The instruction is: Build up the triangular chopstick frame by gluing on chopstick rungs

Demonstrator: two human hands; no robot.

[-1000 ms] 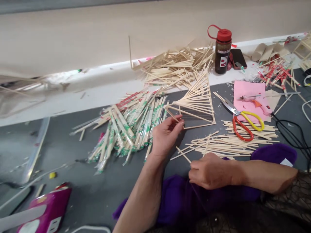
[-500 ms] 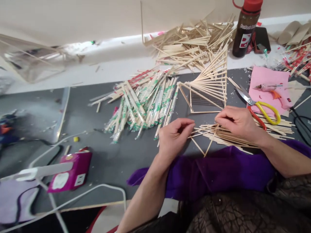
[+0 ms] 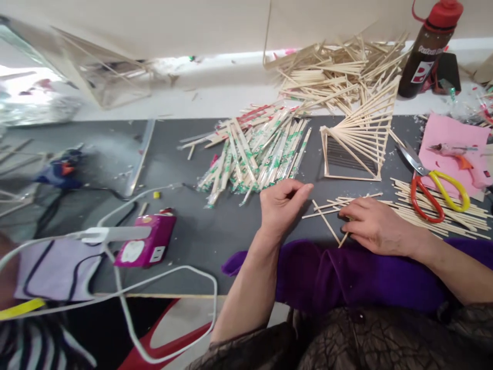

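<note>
My left hand [image 3: 283, 205] is closed, thumb against the curled fingers, above the grey table; whatever it may pinch is too small to make out. My right hand [image 3: 370, 223] reaches low over loose thin sticks [image 3: 416, 216], its fingers bent around the end of a stick. Two sticks [image 3: 327, 222] meet in a V between my hands, near the purple cloth [image 3: 323, 272]. Behind my right hand stands a fan-shaped frame of glued sticks [image 3: 352, 177]. Left of it lies a pile of chopsticks [image 3: 250, 149] in clear wrappers with green print.
Scissors [image 3: 421, 172] rest on the sticks at right, beside a glue gun [image 3: 458, 154] on pink paper [image 3: 431, 136]. A bottle [image 3: 423, 61] and a heap of sticks [image 3: 327, 72] stand behind. A magenta box [image 3: 148, 239] and white cable [image 3: 173, 272] lie left.
The view has swung left, so things appear farther right. My right hand has lowered onto the sticks and its fingers have spread somewhat. My left hand stays closed.
</note>
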